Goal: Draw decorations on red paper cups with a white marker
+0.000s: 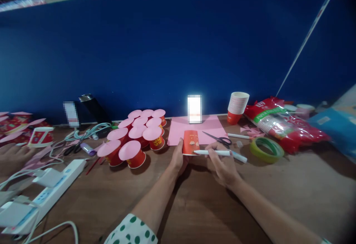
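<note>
In the middle of the head view, my left hand [178, 158] is closed round the side of a red paper cup [191, 142], its white rim turned down towards me. My right hand [222, 164] grips a white marker pen [215, 152], whose tip is at the lower right of the cup; whether it touches cannot be told. Behind the cup lies pink paper [178, 127], with a lit phone [194, 109] propped up on it. Black-handled scissors [222, 140] and a pen cap end [239, 157] lie by my right hand.
Several red cups with pink paper discs [133, 151] stand to the left. A power strip [52, 195] and cables lie nearer left. On the right are stacked paper cups [237, 106], green tape [267, 149] and a red bag of cups [283, 125]. A blue partition [178, 51] rises behind.
</note>
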`<state>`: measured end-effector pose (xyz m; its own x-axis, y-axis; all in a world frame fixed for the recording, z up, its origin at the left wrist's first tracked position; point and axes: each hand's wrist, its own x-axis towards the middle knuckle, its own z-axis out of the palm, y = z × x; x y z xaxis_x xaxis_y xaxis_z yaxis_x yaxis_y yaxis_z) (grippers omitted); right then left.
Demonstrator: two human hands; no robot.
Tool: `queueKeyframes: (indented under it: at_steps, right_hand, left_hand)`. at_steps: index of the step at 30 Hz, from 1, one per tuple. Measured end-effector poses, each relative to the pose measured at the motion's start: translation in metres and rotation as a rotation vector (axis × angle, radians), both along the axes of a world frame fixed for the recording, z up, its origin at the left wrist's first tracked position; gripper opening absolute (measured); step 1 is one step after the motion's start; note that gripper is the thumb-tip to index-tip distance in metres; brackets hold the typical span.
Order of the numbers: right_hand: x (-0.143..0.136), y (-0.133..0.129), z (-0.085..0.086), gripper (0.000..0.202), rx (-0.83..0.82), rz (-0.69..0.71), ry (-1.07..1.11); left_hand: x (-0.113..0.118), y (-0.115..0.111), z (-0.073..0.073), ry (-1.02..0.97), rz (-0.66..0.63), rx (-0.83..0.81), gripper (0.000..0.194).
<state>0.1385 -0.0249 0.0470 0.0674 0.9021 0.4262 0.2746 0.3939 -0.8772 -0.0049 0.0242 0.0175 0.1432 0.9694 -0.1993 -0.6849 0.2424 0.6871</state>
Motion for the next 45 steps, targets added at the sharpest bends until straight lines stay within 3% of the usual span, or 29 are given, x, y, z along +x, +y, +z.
queueKeyframes:
  at_steps: [26,45]
  right_hand:
    - [-0.0013,0.0017,-0.0038,0.016,0.016,-0.012,0.042]
    - [0.0005,0.0034,-0.0046,0.018,0.011,-0.046,0.026]
  left_hand:
    - [0.0014,-0.0008,0.0001,0.023,-0.05,0.034,0.043]
    - [-0.0005,0.0003,-0.0014,-0.045,0.0,0.016,0.043]
